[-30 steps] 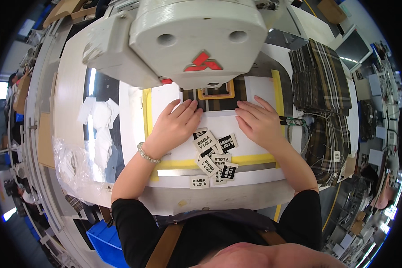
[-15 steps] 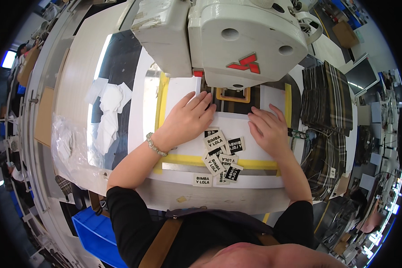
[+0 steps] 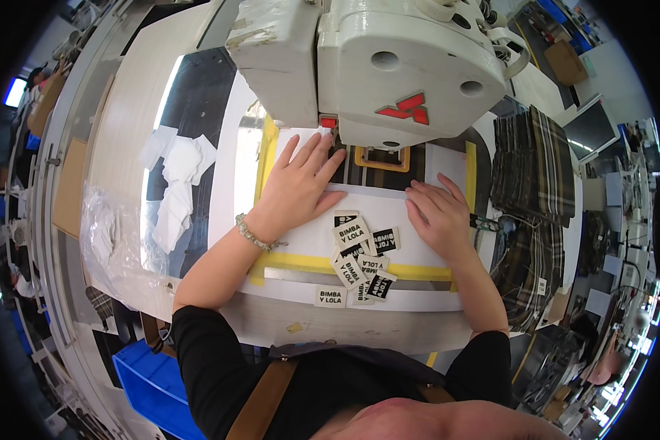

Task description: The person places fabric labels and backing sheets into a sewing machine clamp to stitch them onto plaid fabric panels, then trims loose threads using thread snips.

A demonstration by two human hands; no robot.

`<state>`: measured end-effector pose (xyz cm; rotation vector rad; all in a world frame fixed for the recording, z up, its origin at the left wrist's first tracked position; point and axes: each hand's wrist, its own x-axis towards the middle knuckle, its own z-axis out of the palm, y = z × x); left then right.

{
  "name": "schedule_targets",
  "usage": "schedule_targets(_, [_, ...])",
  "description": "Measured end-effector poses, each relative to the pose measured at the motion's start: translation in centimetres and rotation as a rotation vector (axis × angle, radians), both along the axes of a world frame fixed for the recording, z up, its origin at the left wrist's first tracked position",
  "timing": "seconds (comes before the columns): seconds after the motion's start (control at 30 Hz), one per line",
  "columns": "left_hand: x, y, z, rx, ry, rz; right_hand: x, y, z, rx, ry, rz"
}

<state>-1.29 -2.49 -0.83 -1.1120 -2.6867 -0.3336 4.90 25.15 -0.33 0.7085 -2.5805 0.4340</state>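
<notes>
My left hand [image 3: 295,182] lies flat with its fingers spread, its fingertips at the left edge of a dark plaid fabric piece [image 3: 353,170]. That fabric sits under a white industrial sewing machine head [image 3: 411,81], and an orange-yellow rectangular clamp frame [image 3: 361,163] rests on top of it. My right hand [image 3: 440,214] is palm down on the white work surface [image 3: 389,207], fingers stretched toward the fabric's near right corner. Neither hand grips anything. Between my forearms lies a loose pile of cream and black rectangular labels [image 3: 350,270].
Stacked folded plaid fabric [image 3: 532,165] stands at the right, with more plaid pieces below it. White scraps [image 3: 174,194] and a clear plastic bag [image 3: 104,238] lie on the left. Yellow tape [image 3: 293,261] borders the work surface. A blue crate [image 3: 150,381] is at lower left.
My left hand has shifted slightly left and away from me, and its fingers and thumb have spread wider. My right hand has barely moved.
</notes>
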Motion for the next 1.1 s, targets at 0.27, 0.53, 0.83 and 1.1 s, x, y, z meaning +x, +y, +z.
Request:
schedule_targets(0.27, [-0.1,0.0,0.0,0.009,0.02,-0.07,0.1,-0.2,0.2,0.005,0.009,-0.029])
schedule_targets(0.53, [0.1,0.1,0.4,0.009,0.031,-0.084,0.0,-0.1,0.1,0.004,0.044,-0.027])
schedule_targets(0.83, [0.3,0.5,0.4,0.096,0.044,-0.308,0.7,0.0,-0.3,0.047,0.037,-0.026])
schedule_targets(1.1, [0.4,1.2,1.0,0.137,0.014,-0.373,0.5,0.5,-0.6,0.073,0.051,0.027])
